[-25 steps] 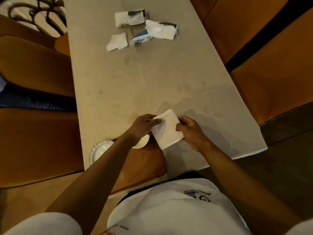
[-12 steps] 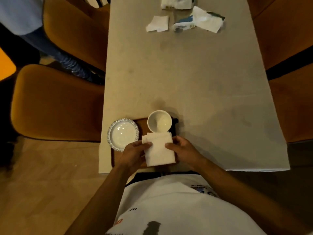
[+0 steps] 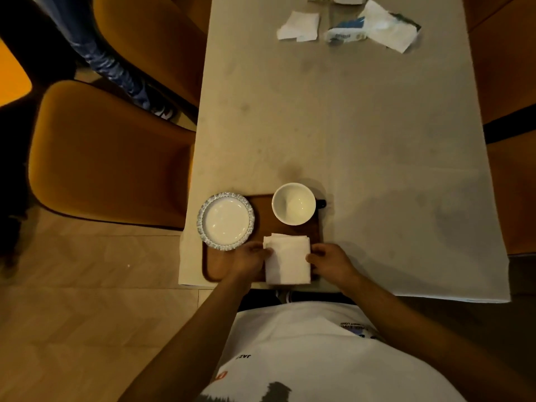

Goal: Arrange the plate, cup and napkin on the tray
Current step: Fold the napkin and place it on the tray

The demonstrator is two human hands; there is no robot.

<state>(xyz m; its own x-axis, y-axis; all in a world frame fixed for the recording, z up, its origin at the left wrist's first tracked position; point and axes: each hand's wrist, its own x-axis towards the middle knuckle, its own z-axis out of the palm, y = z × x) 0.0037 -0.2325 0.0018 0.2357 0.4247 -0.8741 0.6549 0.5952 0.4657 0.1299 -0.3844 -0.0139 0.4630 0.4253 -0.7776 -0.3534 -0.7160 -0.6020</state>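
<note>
The folded white napkin (image 3: 287, 259) lies on the near part of the wooden tray (image 3: 220, 266), just below the white cup (image 3: 293, 203). The left hand (image 3: 250, 261) pinches its left edge and the right hand (image 3: 330, 262) pinches its right edge. The small plate (image 3: 226, 221) sits on the tray's left end, partly over the rim. The napkin's near edge hangs past the tray, so it may slide off. A bump could tip the plate.
</note>
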